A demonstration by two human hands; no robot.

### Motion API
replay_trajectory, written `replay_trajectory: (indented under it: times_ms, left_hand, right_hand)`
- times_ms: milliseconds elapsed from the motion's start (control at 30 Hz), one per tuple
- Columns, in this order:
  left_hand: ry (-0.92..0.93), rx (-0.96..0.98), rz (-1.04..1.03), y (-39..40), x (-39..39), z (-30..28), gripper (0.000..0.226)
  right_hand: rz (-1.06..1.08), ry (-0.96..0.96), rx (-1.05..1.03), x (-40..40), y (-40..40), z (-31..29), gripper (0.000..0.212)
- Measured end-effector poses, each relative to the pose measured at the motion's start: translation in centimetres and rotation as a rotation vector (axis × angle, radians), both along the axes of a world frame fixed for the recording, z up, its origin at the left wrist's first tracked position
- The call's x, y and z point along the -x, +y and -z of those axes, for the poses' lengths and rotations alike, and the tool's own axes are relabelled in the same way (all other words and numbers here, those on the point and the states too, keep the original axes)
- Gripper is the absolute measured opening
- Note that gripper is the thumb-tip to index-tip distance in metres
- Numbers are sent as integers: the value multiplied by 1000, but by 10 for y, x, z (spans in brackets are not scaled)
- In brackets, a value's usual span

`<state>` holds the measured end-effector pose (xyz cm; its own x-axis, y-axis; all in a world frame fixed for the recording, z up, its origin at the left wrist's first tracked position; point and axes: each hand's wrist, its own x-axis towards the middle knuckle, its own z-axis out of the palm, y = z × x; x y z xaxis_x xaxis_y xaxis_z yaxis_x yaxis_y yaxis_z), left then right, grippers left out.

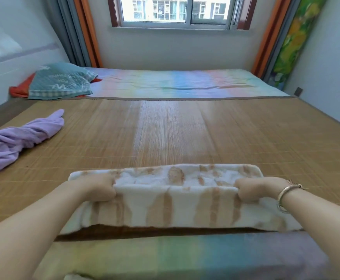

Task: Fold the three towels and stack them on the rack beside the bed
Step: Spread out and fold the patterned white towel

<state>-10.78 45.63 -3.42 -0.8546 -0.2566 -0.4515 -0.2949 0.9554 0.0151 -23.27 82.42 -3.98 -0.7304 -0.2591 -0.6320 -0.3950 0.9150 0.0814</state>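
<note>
Both hands, left [96,188] and right [254,190], fingers pinching the striped towel [165,207] on the bamboo mat [185,128] below the window [175,11].

Daylit window [176,11] in the pale far wall, orange curtains [88,31] either side, bamboo-matted bed [185,128] below

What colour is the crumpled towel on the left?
Lilac towel, plain, seen in the head view.
</note>
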Motion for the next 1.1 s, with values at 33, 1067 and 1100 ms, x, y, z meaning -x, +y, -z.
replay_trajectory:
  times_ms: [33,1067,1100]
  left_hand:
    - [-47,-13,-22,-1,-1,1,4]
    - [674,-446,-22,128,68,75,40]
    - [579,-435,57,154,71,75,43]
  right_hand:
    - [0,-9,-38,1,0,1,34]
    - [215,706,568,38,-10,102,50]
    - [216,701,554,34,1,102,50]
